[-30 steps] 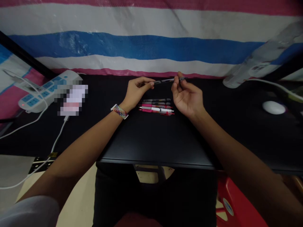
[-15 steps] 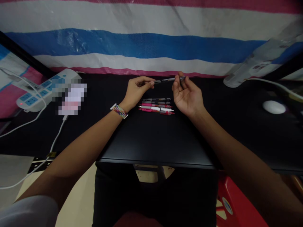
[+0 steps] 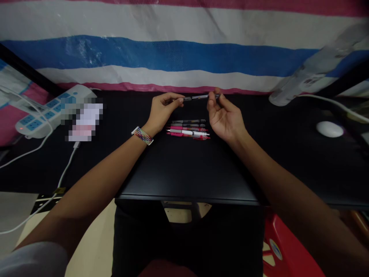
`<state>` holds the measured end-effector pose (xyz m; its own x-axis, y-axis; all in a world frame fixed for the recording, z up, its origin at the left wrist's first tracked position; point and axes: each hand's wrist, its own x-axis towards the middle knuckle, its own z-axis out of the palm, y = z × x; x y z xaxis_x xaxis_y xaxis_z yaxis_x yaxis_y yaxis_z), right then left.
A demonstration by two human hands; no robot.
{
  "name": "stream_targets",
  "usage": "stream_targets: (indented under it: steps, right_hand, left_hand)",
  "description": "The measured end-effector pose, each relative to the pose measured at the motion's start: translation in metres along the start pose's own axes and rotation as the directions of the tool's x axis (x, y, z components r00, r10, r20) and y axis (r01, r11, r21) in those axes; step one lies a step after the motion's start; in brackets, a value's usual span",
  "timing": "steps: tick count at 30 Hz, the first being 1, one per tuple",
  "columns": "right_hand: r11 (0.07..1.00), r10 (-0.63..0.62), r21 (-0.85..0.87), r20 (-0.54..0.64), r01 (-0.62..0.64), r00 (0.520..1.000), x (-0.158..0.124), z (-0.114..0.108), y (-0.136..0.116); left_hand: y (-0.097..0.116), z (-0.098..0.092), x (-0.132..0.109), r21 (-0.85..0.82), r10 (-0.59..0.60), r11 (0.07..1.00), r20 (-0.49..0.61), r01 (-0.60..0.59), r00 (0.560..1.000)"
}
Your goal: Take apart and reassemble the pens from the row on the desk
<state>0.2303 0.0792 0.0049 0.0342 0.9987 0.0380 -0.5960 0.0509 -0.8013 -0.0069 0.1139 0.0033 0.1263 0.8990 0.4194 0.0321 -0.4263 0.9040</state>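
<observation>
A slim pen [image 3: 199, 97] with a clear barrel and a dark section is stretched level between my two hands, above the back of the desk. My left hand [image 3: 163, 111] pinches its dark end between thumb and fingers. At the other end, the fingertips of my right hand [image 3: 226, 115] are closed on the pen, palm turned up. Below, on the black desk, several pens lie side by side: dark ones at the back, a white pen [image 3: 198, 134] and a pink one [image 3: 175, 133] in front.
On the left are a white power strip [image 3: 57, 107], a blurred-out phone [image 3: 85, 121] and its white cable [image 3: 67, 169]. To the right stand a clear cylinder [image 3: 281, 96] and a white mouse [image 3: 329, 129]. Striped sheeting [image 3: 184, 54] hangs behind the black desk [image 3: 187, 169].
The dark section and the clear barrel, with a small gap showing between them before, now look closed up. The whole view has shifted slightly left.
</observation>
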Motion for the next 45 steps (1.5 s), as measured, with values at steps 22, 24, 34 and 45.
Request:
stream_targets:
  steps: [22,24,34,45]
  right_hand:
    - [0.856,-0.162,-0.491,0.044,0.163,0.986,-0.009,0.000,-0.016]
    - [0.787,-0.202,-0.581,0.075,0.208,0.976,-0.007,-0.006,-0.014]
    - [0.148,-0.221,-0.883,0.410,0.446,0.885,-0.010,-0.023,-0.009]
    - [0.065,-0.163,-0.874,0.466,0.481,0.870,-0.014,-0.021,-0.010]
  left_hand:
    - [0.007,-0.003,0.000,0.112,0.013,0.994,-0.012,-0.011,1.000]
    - [0.009,-0.006,-0.002,0.145,0.026,0.989,0.031,-0.030,0.999]
    - [0.005,-0.021,-0.006,0.410,0.006,0.909,0.167,-0.074,0.986]
    - [0.002,-0.020,-0.008,0.464,-0.011,0.880,0.233,-0.101,0.972]
